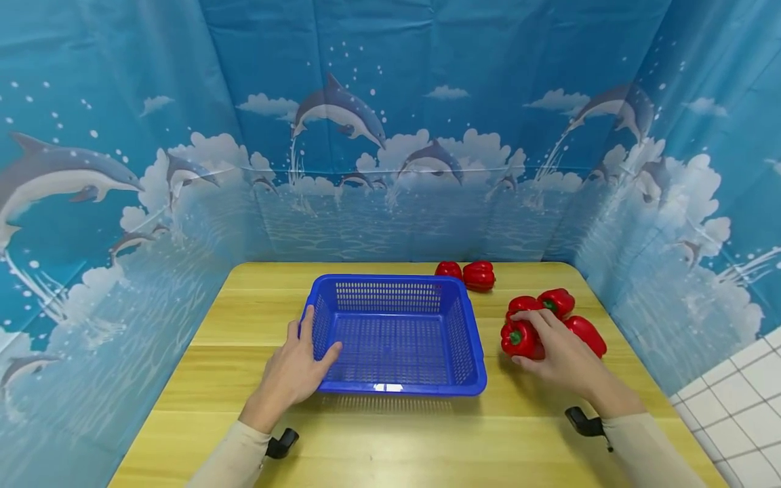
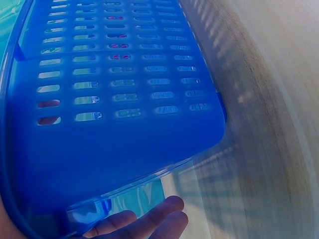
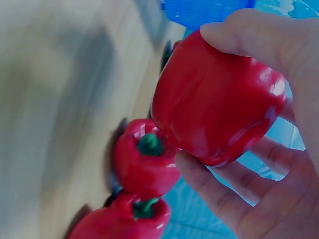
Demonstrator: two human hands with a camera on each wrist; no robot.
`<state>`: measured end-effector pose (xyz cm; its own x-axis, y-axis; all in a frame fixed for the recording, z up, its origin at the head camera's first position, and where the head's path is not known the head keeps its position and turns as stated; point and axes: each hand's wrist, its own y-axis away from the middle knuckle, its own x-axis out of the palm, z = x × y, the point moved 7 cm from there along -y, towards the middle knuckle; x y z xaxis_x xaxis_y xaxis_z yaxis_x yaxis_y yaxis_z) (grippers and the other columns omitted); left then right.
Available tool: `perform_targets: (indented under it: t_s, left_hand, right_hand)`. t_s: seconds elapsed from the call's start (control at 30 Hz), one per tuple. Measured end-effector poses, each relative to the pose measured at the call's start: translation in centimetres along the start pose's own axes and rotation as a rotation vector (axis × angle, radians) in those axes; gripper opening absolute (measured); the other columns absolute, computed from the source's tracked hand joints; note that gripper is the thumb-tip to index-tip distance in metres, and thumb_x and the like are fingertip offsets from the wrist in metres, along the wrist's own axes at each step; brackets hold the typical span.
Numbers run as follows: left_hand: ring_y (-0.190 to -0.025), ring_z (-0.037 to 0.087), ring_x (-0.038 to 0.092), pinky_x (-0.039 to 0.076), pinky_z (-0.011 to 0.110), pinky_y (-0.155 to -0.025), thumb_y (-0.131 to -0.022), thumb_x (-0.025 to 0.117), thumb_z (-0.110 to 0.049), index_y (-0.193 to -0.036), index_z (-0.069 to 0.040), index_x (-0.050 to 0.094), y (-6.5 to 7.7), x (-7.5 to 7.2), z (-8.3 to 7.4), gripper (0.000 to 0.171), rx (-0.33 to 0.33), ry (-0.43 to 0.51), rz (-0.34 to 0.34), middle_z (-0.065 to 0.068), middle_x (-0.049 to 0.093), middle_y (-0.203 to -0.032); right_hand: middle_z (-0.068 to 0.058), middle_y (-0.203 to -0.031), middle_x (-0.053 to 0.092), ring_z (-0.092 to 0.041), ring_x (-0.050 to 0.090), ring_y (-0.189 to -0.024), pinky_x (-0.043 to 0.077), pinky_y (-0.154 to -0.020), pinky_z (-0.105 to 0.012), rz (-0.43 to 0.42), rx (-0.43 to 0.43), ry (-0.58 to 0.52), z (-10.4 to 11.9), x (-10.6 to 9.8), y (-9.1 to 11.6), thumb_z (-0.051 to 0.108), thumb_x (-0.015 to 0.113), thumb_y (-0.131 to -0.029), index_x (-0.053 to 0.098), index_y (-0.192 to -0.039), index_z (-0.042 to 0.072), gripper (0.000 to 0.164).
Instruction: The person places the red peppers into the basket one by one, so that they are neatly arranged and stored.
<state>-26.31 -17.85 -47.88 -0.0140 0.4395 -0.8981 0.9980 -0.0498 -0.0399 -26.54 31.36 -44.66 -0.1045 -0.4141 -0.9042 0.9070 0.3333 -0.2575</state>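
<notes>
Plainly, the held pepper (image 3: 214, 104) is glossy, red and green-stemmed.

A yellowish wood-grained table (image 1: 378, 440) carries a blue perforated basket (image 1: 387, 349) set midway between its left and right edges. Two red bell peppers (image 1: 478, 276) lie by the far edge, right of its middle; more peppers (image 1: 587, 335) cluster near the right edge.

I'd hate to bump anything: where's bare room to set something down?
The table is bare in front of the basket, between the sleeves, and left of the basket, beyond the left hand. So is the basket's floor. Crowded: around the right hand, holding a pepper among other peppers, and at the basket's far right corner, by two peppers.
</notes>
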Motion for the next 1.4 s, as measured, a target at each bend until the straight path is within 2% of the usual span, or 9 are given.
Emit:
perform_targets:
  t_s: [0.23,0.4,0.57,0.67,1.0,1.23,1.4]
  left_hand:
    - [-0.074,0.032,0.069,0.059,0.041,-0.058,-0.113,0.061,-0.071,-0.189,-0.01,0.006,-0.1,-0.2,-0.1,0.111,0.004,0.002,-0.002,0.037,0.039,-0.178]
    - [-0.073,0.03,0.068,0.058,0.041,-0.058,-0.113,0.059,-0.073,-0.189,-0.009,0.007,0.0,-0.2,-0.1,0.112,0.003,0.003,0.001,0.037,0.039,-0.177]
    - [-0.075,0.031,0.07,0.059,0.042,-0.059,-0.114,0.06,-0.07,-0.189,-0.009,0.007,0.0,-0.3,0.0,0.111,-0.004,-0.002,0.0,0.037,0.039,-0.178]
    - [-0.076,0.03,0.07,0.058,0.04,-0.059,-0.114,0.061,-0.069,-0.189,-0.01,0.005,0.0,-0.2,0.0,0.11,-0.004,-0.004,-0.003,0.037,0.039,-0.178]
    - [-0.072,0.029,0.067,0.054,0.038,-0.055,-0.113,0.061,-0.072,-0.189,-0.009,0.01,0.2,-0.3,-0.2,0.111,-0.017,0.015,-0.008,0.037,0.038,-0.179]
    - [-0.077,0.031,0.068,0.052,0.037,-0.054,-0.11,0.067,-0.072,-0.188,-0.007,0.012,0.3,-0.7,-0.4,0.116,-0.064,0.078,0.014,0.037,0.04,-0.178]
    - [-0.084,0.036,0.073,0.056,0.04,-0.057,-0.108,0.07,-0.068,-0.184,-0.003,0.023,-0.3,-1.0,-0.8,0.111,-0.082,0.091,-0.038,0.034,0.045,-0.175]
  right_hand:
    - [-0.021,-0.143,0.067,-0.043,0.076,-0.122,0.072,-0.095,-0.066,-0.049,-0.036,-0.015,2.0,-1.2,-2.0,0.018,0.101,-0.091,0.058,-0.154,0.008,0.076]
    - [-0.022,-0.143,0.066,-0.041,0.078,-0.116,0.073,-0.092,-0.062,-0.079,-0.058,-0.005,3.6,-1.9,-3.9,0.02,0.099,-0.094,0.055,-0.161,0.009,0.081]
    - [-0.021,-0.144,0.065,-0.032,0.077,-0.105,0.074,-0.08,-0.049,-0.082,-0.08,0.025,5.6,-2.4,-6.1,0.027,0.097,-0.097,0.053,-0.168,0.012,0.085]
    - [-0.021,-0.145,0.065,-0.03,0.075,-0.102,0.072,-0.077,-0.046,-0.08,-0.098,0.033,6.8,-2.5,-7.5,0.031,0.096,-0.098,0.054,-0.168,0.012,0.085]
    - [-0.022,-0.151,0.063,-0.037,0.078,-0.117,0.075,-0.09,-0.053,-0.018,-0.154,-0.016,10.9,-0.8,-11.9,0.034,0.092,-0.101,0.052,-0.172,0.011,0.085]
    - [-0.02,-0.158,0.061,-0.041,0.074,-0.133,0.073,-0.1,-0.056,0.084,-0.14,-0.146,13.7,1.6,-15.3,0.031,0.094,-0.098,0.056,-0.17,0.012,0.084]
    - [-0.016,-0.154,0.065,-0.039,0.073,-0.133,0.073,-0.1,-0.054,0.101,-0.158,-0.207,15.4,3.4,-16.9,0.031,0.098,-0.095,0.062,-0.164,0.015,0.08]
